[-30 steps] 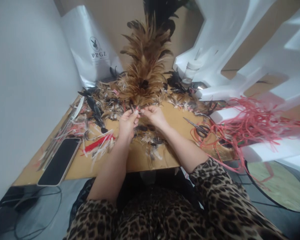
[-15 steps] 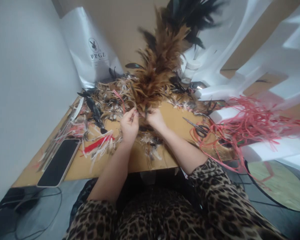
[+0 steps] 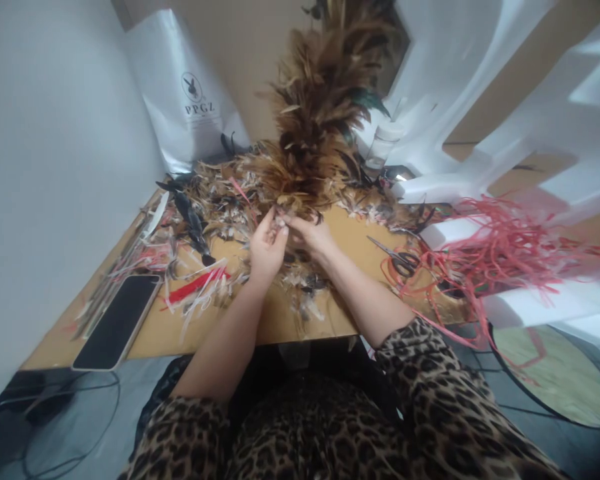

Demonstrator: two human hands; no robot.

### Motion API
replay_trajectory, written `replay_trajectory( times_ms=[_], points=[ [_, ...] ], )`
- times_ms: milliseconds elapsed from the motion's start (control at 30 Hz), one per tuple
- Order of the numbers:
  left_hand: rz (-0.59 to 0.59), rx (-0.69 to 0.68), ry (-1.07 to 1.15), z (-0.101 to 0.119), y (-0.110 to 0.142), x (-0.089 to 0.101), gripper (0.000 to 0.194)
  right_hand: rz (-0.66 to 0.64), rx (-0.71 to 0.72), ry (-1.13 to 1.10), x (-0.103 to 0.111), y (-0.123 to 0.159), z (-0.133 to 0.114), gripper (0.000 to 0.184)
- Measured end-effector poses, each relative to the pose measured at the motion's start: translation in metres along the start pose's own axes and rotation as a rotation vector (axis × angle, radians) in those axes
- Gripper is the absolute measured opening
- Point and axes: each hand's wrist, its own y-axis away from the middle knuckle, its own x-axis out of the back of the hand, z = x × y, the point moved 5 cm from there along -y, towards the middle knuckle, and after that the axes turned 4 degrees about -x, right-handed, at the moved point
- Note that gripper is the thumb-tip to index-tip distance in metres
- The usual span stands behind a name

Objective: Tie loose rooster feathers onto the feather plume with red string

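A tall brown feather bundle [image 3: 315,120] with dark tips rises away from me over the table. At its base my left hand [image 3: 269,243] has thumb and fingers pinched together. My right hand [image 3: 310,233] meets it there, fingers closed on the lower end of the same bundle. A pink ribbon strand [image 3: 241,192] sticks out just beyond my left hand. The bundle's stem and whatever lies between my fingertips are mostly hidden. Loose feathers [image 3: 307,283] lie under my wrists.
Scissors [image 3: 397,255] lie to the right beside a tangle of pink ribbon [image 3: 510,247]. A phone [image 3: 117,323] rests at the left edge near a red strip [image 3: 193,287]. A white bag [image 3: 190,100] and a clear bottle [image 3: 381,143] stand behind; feathers cover the table's back.
The feather bundle swung to the right, then partly back toward upright, turning as it moved. My hands drew apart slightly and have come together again at its base.
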Motion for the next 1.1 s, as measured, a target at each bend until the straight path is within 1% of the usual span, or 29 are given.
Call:
replay_trajectory(
  times_ms=[67, 100, 167, 233, 300, 400, 533, 633, 700, 800, 900, 967, 1100],
  points=[
    [-0.037, 0.169, 0.242, -0.004, -0.001, -0.007, 0.041, -0.136, -0.072, -0.018, 0.005, -0.002, -0.001, 0.041],
    [-0.054, 0.234, 0.320, -0.005, 0.000, -0.010, 0.040, -0.179, -0.087, -0.024, 0.007, -0.002, -0.002, 0.042],
    [-0.054, 0.293, 0.385, -0.005, 0.000, -0.012, 0.037, -0.211, -0.089, -0.023, 0.012, -0.003, -0.004, 0.041],
    [-0.017, 0.278, 0.366, -0.006, 0.000, -0.010, 0.035, -0.214, -0.076, -0.004, 0.012, -0.004, -0.003, 0.037],
    [0.041, 0.226, 0.309, -0.008, 0.000, -0.005, 0.035, -0.188, -0.023, 0.006, 0.010, -0.006, -0.003, 0.034],
    [0.118, 0.120, 0.189, -0.008, 0.000, 0.002, 0.035, -0.079, 0.069, 0.044, 0.006, -0.006, -0.005, 0.031],
    [0.183, 0.020, 0.031, 0.002, 0.001, 0.006, 0.028, 0.035, 0.063, 0.120, -0.003, 0.000, -0.005, 0.030],
    [0.202, -0.030, -0.018, 0.009, 0.002, 0.007, 0.023, 0.088, 0.068, 0.070, -0.008, 0.004, -0.005, 0.026],
    [0.212, -0.055, -0.031, 0.009, 0.002, 0.008, 0.020, 0.104, 0.049, 0.029, -0.011, 0.005, -0.002, 0.027],
    [0.205, -0.052, -0.023, 0.005, 0.001, 0.009, 0.021, 0.084, -0.004, -0.039, -0.013, 0.003, 0.003, 0.031],
    [0.175, 0.003, 0.042, 0.003, 0.000, 0.007, 0.026, -0.010, -0.035, -0.066, -0.012, -0.001, 0.004, 0.035],
    [0.142, 0.043, 0.082, 0.005, 0.000, 0.004, 0.029, -0.066, -0.012, -0.043, -0.009, -0.004, 0.002, 0.035],
    [0.048, 0.126, 0.150, 0.008, -0.001, -0.001, 0.025, -0.093, 0.058, 0.036, -0.002, -0.008, -0.003, 0.034]
  ],
)
